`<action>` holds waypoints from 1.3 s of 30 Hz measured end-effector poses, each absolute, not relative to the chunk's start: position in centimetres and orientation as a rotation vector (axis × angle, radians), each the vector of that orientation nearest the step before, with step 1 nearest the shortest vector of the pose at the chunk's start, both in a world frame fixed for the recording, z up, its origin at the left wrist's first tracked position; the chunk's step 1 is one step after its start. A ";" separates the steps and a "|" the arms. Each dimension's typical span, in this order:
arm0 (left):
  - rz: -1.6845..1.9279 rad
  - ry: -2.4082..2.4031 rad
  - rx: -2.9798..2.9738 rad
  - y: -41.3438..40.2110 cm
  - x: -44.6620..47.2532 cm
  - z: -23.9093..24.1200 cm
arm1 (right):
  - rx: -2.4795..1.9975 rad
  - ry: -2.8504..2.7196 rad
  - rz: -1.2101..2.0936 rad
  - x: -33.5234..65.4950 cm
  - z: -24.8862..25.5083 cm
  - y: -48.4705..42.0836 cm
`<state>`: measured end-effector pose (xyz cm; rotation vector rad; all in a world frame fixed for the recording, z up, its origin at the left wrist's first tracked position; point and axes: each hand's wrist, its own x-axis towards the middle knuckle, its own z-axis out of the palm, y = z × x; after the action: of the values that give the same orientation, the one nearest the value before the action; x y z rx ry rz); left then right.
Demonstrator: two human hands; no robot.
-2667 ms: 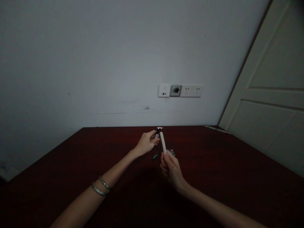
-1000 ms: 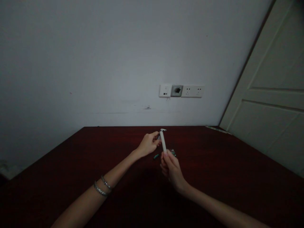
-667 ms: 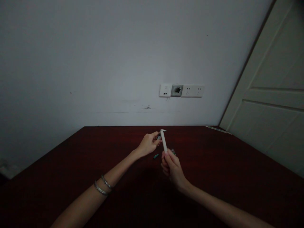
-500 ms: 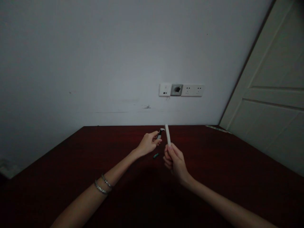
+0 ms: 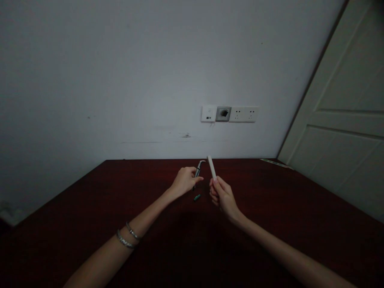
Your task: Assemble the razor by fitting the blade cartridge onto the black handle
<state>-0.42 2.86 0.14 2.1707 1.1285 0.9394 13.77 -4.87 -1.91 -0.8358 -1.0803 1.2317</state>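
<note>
My left hand grips a tool; my right hand pinches a stick low down, I think so its top pokes up free.

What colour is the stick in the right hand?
The stick is off-white, as the head view shows.

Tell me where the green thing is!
In the head view, the green thing lies on the table, below the left hand and left of the right hand.
</note>
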 end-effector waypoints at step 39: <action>0.736 0.674 1.605 3.2 -1.9 1.4 | -0.689 -1.148 1.259 16.4 0.4 -1.8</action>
<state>-1.89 3.22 1.42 1.6054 0.6736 0.7365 16.36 -1.83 0.38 -0.6887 -1.1483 1.2585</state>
